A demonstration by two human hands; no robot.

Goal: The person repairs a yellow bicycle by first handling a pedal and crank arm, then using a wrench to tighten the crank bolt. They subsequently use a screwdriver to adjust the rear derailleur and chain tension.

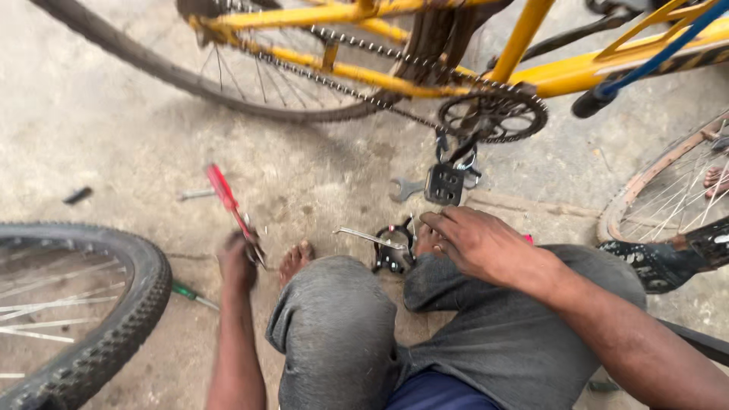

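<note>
My left hand (237, 262) is closed around a red-handled screwdriver (230, 203), its handle pointing up and away over the concrete floor. My right hand (474, 243) rests on my right knee with fingers loosely spread, holding nothing, just beside a black bicycle part (391, 250) on the ground between my feet. A thin silver tool (364, 236) lies across that part. A black pedal (445, 184) hangs from the crank of the yellow bicycle (425, 80), below its chainring (493, 116).
A silver spanner (404, 188) lies on the floor near the pedal. A green-handled screwdriver (194, 296) lies by a black-tyred wheel (114, 304) at left. Another wheel (668, 190) stands at right, with someone's foot behind it. A small dark object (77, 195) lies far left.
</note>
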